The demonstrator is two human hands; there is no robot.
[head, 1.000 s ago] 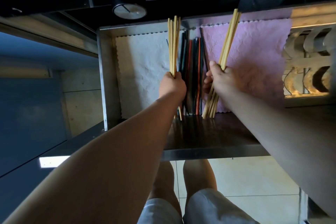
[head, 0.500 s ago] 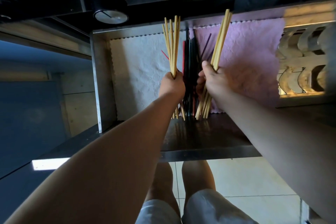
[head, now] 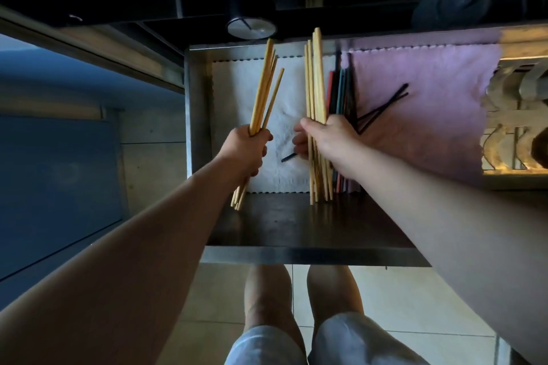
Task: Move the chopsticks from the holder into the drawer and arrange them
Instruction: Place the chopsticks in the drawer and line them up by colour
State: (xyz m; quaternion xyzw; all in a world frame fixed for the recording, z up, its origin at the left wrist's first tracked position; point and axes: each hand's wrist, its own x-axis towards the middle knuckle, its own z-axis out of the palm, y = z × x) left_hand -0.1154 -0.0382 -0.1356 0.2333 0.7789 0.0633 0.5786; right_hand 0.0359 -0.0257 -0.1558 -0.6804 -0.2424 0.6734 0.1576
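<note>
An open steel drawer (head: 311, 255) is pulled out below me, lined with a white cloth (head: 237, 92) on the left and a pink cloth (head: 430, 104) on the right. My left hand (head: 247, 147) grips a bundle of bamboo chopsticks (head: 265, 89) over the white cloth's left part. My right hand (head: 323, 139) grips a second bamboo bundle (head: 314, 80) near the seam between the cloths. Dark and red chopsticks (head: 341, 92) lie just right of that bundle. Two black ones (head: 382, 108) lie askew on the pink cloth, and one dark tip (head: 288, 157) pokes out by my right fingers.
A black counter edge with a round metal-faced item (head: 251, 27) overhangs the drawer's back. A metal dish rack (head: 519, 115) fills the compartment to the right. Blue cabinet fronts (head: 56, 181) stand at the left. My knees (head: 296, 320) are under the drawer, above a tiled floor.
Both hands have shifted left with their bundles: the left one now over the white cloth's left part, the right one at the seam. The dark chopsticks are uncovered, two lying askew.
</note>
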